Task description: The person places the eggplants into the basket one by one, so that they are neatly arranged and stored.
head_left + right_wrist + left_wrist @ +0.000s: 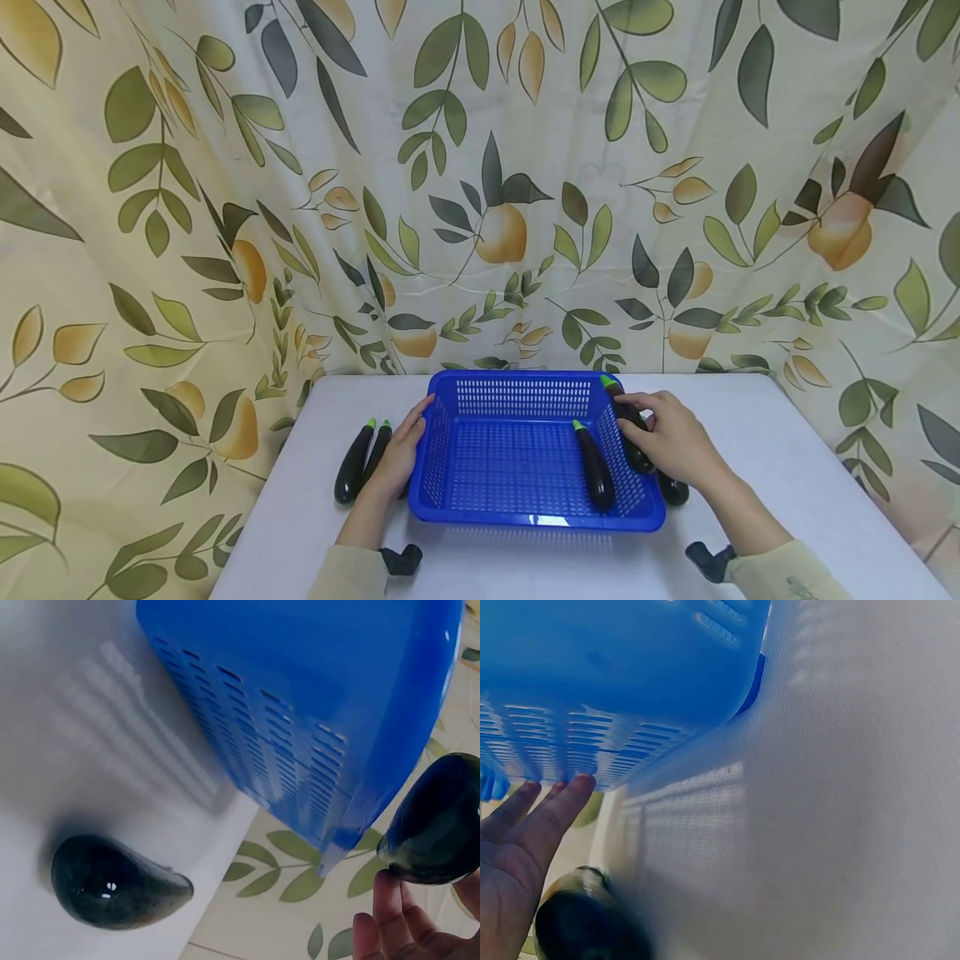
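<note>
A blue plastic basket (517,523) with slotted sides stands between the hands. My left hand (396,461) lies along its left side, and in the left wrist view its straight fingertips (581,784) rest against the slotted wall. With fingers and thumb my right hand (671,433) grips a dark purple eggplant (636,457), holding it over the basket's right rim, green stem end pointing away. In the right wrist view this eggplant's (439,825) rounded end shows beside the rim. Another eggplant (595,468) lies inside the basket, toward the right.
Two eggplants, one (352,468) and another (377,450), lie on the white table (517,575) left of the basket, partly behind my left hand. One more eggplant (673,490) lies right of it, under my right hand. A leaf-patterned curtain (480,283) hangs behind.
</note>
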The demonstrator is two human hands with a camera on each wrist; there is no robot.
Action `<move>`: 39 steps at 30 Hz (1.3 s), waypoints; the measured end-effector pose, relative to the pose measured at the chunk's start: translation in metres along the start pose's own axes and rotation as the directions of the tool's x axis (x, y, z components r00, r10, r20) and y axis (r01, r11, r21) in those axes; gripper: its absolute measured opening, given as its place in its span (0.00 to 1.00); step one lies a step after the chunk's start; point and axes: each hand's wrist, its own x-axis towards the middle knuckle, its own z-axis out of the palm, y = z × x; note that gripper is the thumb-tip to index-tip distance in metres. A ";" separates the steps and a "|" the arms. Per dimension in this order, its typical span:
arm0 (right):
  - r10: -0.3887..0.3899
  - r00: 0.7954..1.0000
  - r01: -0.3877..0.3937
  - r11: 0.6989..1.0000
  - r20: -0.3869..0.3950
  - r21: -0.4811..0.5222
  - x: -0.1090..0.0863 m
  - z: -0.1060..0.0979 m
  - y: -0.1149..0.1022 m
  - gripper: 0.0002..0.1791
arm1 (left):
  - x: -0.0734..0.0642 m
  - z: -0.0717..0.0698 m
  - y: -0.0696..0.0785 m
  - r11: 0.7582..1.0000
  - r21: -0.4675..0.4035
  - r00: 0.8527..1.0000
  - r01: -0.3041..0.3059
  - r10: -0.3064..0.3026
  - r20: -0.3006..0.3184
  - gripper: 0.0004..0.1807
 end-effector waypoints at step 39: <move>-0.031 0.998 0.029 0.999 0.063 0.044 0.000 0.026 -0.022 0.24 | -0.001 -0.001 -0.001 1.000 0.016 1.000 -0.017 0.017 -0.002 0.25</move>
